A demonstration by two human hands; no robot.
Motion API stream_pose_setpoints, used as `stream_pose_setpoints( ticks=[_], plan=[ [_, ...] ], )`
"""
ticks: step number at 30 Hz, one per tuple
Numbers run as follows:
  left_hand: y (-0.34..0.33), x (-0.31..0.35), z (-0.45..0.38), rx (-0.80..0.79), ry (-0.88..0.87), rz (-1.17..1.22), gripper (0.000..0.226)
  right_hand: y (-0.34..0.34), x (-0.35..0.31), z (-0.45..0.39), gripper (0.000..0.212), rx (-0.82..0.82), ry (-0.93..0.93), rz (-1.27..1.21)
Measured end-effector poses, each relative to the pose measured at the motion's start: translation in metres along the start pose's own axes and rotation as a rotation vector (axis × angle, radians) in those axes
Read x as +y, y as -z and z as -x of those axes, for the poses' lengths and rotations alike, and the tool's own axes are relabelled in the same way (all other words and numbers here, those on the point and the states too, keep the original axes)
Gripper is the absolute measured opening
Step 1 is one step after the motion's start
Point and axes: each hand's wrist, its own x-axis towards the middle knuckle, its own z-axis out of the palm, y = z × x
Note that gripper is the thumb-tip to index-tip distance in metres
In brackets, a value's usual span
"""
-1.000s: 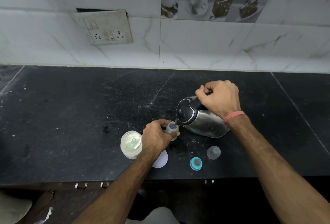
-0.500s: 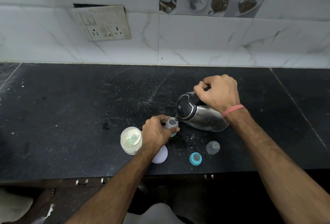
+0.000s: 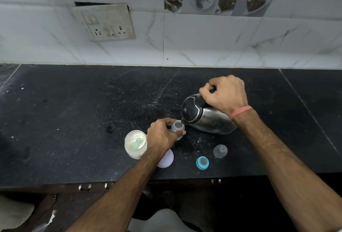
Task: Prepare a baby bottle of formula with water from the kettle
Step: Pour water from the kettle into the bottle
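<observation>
Head view looks down on a black stone counter [image 3: 74,130] running below a white tiled wall [image 3: 203,43] with a socket plate [image 3: 109,22]. On the counter's near right part a steel kettle [image 3: 209,119] with a black lid is tipped to the left, its spout just over the open mouth of a small clear bottle [image 3: 178,126]. The right hand [image 3: 224,94], a pink band [image 3: 240,112] at its wrist, has its fingers clenched round the kettle's handle. The left hand [image 3: 162,136] grips the bottle, fingers wrapped round its side, holding it upright on the counter. Just left of that hand stands an open jar [image 3: 135,144] of pale powder with a scoop in it. Near the front edge lie a pale round lid [image 3: 166,158], a blue ring with a teat [image 3: 202,162], and a clear cap [image 3: 220,151], each apart from the others.
</observation>
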Motion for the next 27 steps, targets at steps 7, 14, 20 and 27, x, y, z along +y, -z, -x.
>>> stream_pose_setpoints(
  ticks=[7, 14, 20, 27],
  plan=[
    [-0.0012, -0.0011, -0.0011, -0.001, 0.009, 0.000, 0.047, 0.0000, -0.0017, -0.0002, 0.045, 0.003, 0.022, 0.009],
    [0.0006, -0.0008, -0.0013, -0.012, -0.006, -0.008, 0.048, -0.0003, -0.0054, -0.0007, 0.042, -0.001, 0.038, 0.037],
    [0.0011, -0.0007, -0.0008, -0.013, -0.009, -0.006, 0.047, 0.0009, -0.0072, -0.0006, 0.042, -0.006, 0.037, 0.039],
    [0.0002, -0.0005, -0.0016, -0.018, -0.006, 0.006, 0.047, 0.0022, -0.0080, -0.0002, 0.042, -0.013, 0.044, 0.043]
  ],
)
